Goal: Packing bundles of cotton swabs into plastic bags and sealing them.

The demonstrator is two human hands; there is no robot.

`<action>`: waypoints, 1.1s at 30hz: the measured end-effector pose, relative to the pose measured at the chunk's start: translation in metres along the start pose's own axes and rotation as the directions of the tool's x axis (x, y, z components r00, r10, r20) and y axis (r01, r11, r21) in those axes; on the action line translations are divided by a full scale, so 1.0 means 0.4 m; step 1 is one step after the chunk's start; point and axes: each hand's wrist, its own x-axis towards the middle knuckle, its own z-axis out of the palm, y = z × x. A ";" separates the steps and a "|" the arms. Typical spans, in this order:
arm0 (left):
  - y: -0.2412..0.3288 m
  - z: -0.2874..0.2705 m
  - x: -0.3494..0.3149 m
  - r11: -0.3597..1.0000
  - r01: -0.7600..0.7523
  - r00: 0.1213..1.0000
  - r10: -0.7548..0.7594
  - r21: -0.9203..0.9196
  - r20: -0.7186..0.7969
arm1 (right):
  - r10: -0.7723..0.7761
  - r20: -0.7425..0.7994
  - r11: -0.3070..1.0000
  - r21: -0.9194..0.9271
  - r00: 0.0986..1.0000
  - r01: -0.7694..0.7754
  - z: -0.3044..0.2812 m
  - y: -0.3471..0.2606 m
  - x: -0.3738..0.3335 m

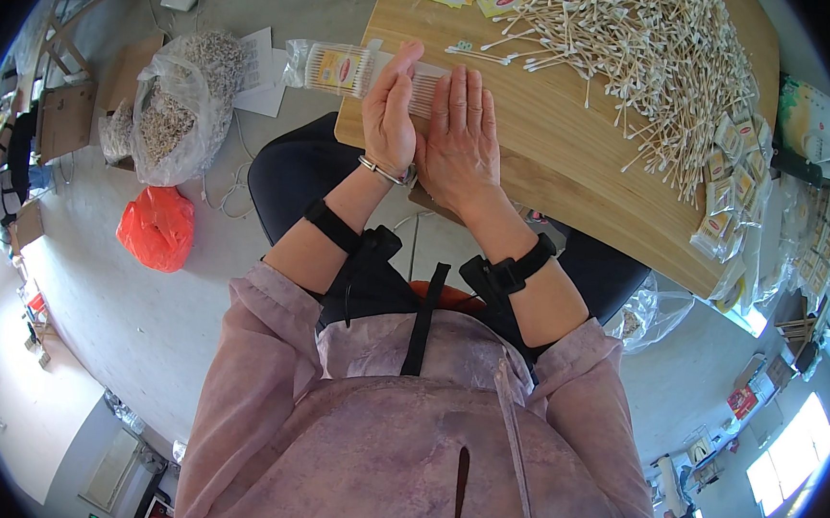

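Left hand (390,123) edgewise beside flat right hand (461,149), right fingers (459,98) straight.

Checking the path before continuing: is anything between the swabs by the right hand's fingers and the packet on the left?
Yes: the left hand stands between those swabs and the clear swab packet at the left edge of the table. It hides part of the gap; what's behind cannot be told.

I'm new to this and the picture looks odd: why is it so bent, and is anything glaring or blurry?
In the head view, the wide fisheye lens bends straight lines toward the rim and leaves black corners; in that same view, the window at lower right glares white, the left hand and right hand look fairly sharp, and detail near the rim turns soft.
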 end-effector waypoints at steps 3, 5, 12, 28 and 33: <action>0.001 -0.006 0.005 0.999 0.023 1.000 -0.022 -0.038 0.018 | 0.001 -0.032 0.999 0.039 0.999 0.000 0.000 0.003 0.001; 0.003 -0.012 0.006 0.996 0.065 0.997 -0.062 -0.065 0.044 | 0.007 -0.025 0.999 0.037 1.000 -0.006 -0.001 -0.004 -0.003; 0.019 -0.024 0.042 0.994 0.107 0.989 -0.104 -0.027 0.107 | 0.077 -0.068 0.994 0.086 0.995 -0.071 0.016 -0.035 0.012; 0.020 -0.032 0.029 0.809 -0.204 0.970 0.090 0.551 0.227 | 0.044 -0.039 0.998 0.051 0.998 -0.042 0.016 -0.029 0.002; 0.013 -0.036 0.029 0.801 -0.205 0.969 0.084 0.563 0.234 | 0.045 -0.063 0.995 0.092 0.997 -0.039 0.014 -0.032 -0.002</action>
